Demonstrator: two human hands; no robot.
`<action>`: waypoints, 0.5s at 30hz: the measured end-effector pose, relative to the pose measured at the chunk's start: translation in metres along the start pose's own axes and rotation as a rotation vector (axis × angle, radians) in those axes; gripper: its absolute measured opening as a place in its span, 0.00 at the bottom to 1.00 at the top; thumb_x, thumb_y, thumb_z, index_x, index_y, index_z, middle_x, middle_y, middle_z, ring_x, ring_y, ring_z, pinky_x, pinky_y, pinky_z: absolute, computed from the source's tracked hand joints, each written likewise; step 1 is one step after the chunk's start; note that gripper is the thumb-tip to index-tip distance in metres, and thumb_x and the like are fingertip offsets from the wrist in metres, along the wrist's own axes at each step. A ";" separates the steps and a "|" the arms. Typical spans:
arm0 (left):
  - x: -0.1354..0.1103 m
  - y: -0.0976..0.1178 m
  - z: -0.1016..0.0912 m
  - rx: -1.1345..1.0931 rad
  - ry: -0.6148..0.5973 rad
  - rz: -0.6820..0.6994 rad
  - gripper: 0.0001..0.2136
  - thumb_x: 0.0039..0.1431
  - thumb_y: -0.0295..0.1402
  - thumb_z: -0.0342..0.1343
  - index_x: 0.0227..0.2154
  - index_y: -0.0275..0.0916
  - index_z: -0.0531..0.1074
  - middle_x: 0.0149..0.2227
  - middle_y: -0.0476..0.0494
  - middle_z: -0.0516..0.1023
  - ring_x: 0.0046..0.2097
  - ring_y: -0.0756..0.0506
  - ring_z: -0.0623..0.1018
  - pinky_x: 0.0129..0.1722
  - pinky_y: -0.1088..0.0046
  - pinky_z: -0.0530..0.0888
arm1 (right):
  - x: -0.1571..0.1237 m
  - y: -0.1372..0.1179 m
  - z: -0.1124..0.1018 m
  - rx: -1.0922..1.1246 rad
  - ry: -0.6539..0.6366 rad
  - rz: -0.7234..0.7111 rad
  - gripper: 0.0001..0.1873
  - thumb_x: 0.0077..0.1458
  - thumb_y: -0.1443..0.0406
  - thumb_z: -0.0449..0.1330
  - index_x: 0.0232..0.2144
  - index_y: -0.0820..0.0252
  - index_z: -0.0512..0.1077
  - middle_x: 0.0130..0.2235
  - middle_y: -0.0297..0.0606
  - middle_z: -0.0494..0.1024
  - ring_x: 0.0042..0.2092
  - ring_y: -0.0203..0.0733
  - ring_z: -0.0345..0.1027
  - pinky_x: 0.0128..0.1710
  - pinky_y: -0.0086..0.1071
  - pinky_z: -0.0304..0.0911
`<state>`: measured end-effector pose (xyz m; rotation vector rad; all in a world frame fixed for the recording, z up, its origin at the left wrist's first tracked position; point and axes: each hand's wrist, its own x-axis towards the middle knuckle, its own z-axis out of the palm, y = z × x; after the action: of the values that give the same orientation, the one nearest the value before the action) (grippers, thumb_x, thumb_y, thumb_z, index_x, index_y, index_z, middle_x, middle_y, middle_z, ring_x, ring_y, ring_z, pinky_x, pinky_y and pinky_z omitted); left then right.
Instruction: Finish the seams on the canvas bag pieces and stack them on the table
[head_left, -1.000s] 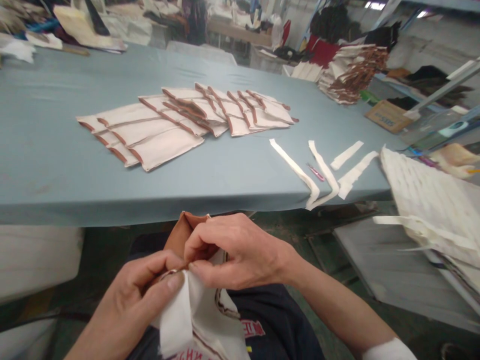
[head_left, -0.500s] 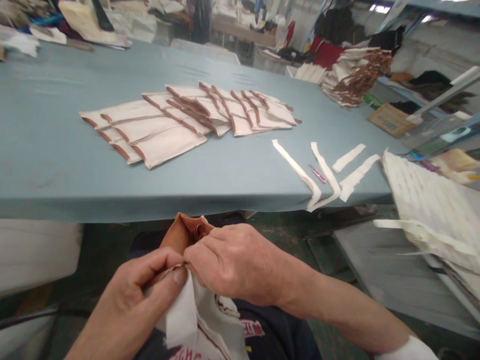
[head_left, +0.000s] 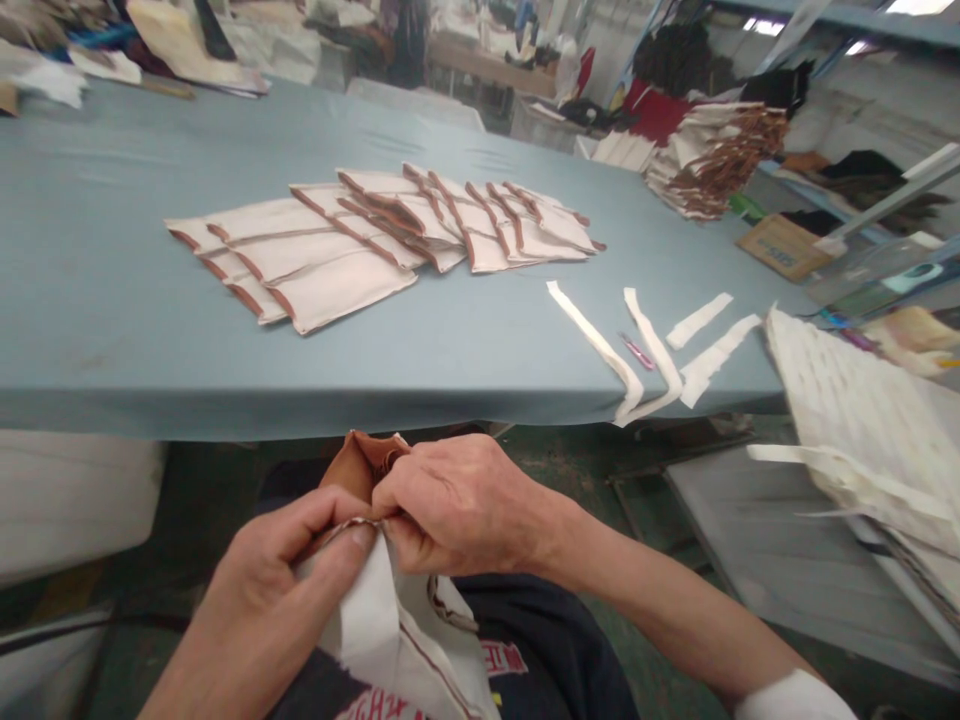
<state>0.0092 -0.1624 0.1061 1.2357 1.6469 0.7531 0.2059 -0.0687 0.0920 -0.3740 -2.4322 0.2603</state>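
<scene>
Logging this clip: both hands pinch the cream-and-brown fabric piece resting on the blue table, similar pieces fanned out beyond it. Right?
Not quite. In the head view the left hand and right hand pinch the fabric piece over the lap, below the table edge, not on it. The similar pieces do fan out beyond.

A long surface [head_left: 112, 330] draped in grey-blue cloth carries a fanned row of cream pouches [head_left: 337, 250] trimmed in brown. They overlap one another from left of centre toward the right. Near the front right corner lie four white strips [head_left: 697, 320], well apart from the pouches. The two longest bend over the front edge. A small pink tool [head_left: 637, 350] rests between those two strips. Along the far left edge sit a tan sheet [head_left: 187, 50] and a white scrap [head_left: 45, 85], both blurred. Wrinkles [head_left: 480, 158] show in the cloth behind the pouches.
</scene>
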 end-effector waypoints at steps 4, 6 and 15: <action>-0.002 0.008 0.000 -0.005 -0.002 -0.021 0.21 0.53 0.55 0.58 0.19 0.44 0.79 0.18 0.49 0.75 0.21 0.45 0.72 0.19 0.74 0.67 | -0.001 -0.003 -0.004 0.265 -0.009 0.094 0.06 0.66 0.66 0.56 0.37 0.57 0.73 0.31 0.31 0.81 0.31 0.37 0.75 0.33 0.30 0.65; -0.004 0.006 0.001 -0.009 0.009 0.015 0.20 0.56 0.55 0.59 0.20 0.45 0.79 0.19 0.50 0.78 0.21 0.45 0.73 0.19 0.75 0.67 | 0.001 -0.005 -0.011 0.409 -0.077 0.233 0.07 0.63 0.61 0.61 0.40 0.57 0.73 0.34 0.32 0.82 0.33 0.37 0.75 0.35 0.30 0.66; -0.011 -0.014 -0.002 0.084 0.027 0.129 0.21 0.65 0.54 0.58 0.23 0.46 0.79 0.20 0.52 0.79 0.21 0.45 0.76 0.19 0.76 0.69 | 0.013 -0.008 -0.026 0.462 -0.407 0.435 0.09 0.58 0.59 0.63 0.31 0.56 0.70 0.30 0.32 0.78 0.33 0.39 0.71 0.33 0.32 0.56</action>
<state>0.0026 -0.1768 0.0982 1.4082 1.6473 0.7893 0.2113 -0.0692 0.1211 -0.6864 -2.5431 1.1609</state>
